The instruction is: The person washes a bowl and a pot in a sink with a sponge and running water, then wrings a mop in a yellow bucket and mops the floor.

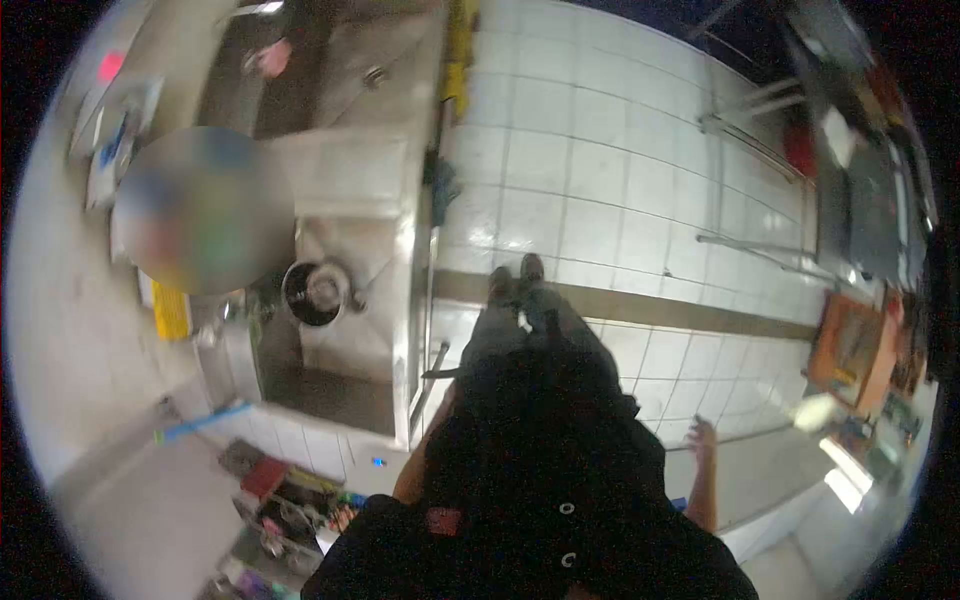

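My right hand (702, 436) hangs out to the side over the white tiled floor, fingers apart and holding nothing. On the other side my left forearm (412, 478) runs forward along my dark clothing, which covers most of the hand. A thin dark bar (440, 374) juts out near that hand, beside the sink edge; I cannot tell whether the hand grips it. The steel sink (405, 330) is closest to my left side. In its basin sits a round metal pot (312, 295) with a lighter round piece overlapping it.
A second basin (375, 50) lies farther along the counter, with a pink item (270, 58) near it. A metal-legged rack (760, 255) and an orange-brown box (845, 345) stand at right. Shelves with utensils (285, 515) are at lower left. My shoes (515, 270) are on the floor.
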